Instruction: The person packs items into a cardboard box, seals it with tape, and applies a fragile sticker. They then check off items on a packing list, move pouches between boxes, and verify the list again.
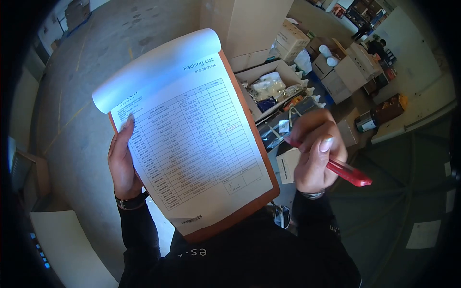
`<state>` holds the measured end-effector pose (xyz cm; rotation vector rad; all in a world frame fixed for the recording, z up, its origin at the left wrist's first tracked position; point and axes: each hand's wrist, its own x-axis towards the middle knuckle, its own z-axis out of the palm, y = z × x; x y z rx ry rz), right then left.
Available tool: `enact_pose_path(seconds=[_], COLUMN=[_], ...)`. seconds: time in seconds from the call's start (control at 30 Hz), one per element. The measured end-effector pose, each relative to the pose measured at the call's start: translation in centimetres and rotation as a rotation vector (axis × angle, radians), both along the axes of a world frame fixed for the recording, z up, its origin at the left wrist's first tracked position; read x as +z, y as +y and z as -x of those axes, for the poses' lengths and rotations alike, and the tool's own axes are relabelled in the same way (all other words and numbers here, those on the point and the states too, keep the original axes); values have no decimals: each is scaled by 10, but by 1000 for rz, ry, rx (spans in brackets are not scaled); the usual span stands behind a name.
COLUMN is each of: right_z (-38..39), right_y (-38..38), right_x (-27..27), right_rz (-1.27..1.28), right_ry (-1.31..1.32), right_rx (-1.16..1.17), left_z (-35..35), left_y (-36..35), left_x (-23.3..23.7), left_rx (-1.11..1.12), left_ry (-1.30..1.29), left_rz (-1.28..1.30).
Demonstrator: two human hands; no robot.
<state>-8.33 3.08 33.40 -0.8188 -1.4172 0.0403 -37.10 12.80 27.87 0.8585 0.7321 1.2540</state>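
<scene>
My left hand [123,161] grips the left edge of a brown clipboard [206,233], its thumb lying over the paper. Clipped on the board is a packing list [199,144], a printed table with some red handwriting at the right and a signature near the bottom. The upper sheet [158,62] is curled back over the top. Right of the board, my right hand [319,156] is closed around a red pen [348,172], apart from the paper. The pen's cap end points right and down; its other end is partly hidden by the fingers.
Beyond the board stands an open cardboard box [259,113] with plastic-wrapped goods. A tall carton [257,24] rises behind it. More stacked boxes [353,69] are at the upper right, near another person [377,46]. Concrete floor [91,120] lies at the left.
</scene>
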Motion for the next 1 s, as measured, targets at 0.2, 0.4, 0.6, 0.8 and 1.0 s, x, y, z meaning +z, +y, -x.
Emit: enact_pose_path(seconds=[0.2, 0.4, 0.6, 0.8, 1.0], right_z=[6, 16, 23, -38, -61], right_y=[-31, -45, -60, -52, -63], right_x=[73, 127, 100, 73, 15], right_rz=[-147, -62, -86, -118, -17], right_ry=[-661, -849, -860, -770, -258], right_rx=[-5, 9, -80, -3, -225], left_z=[-3, 0, 1, 6, 18], left_y=[-2, 0, 2, -4, 2], left_x=[2, 18, 0, -3, -25], left_rx=[-40, -100, -98, -81, -68], left_ry=[-13, -69, -69, -20, -44], left_rz=[-34, -74, -78, -100, -46])
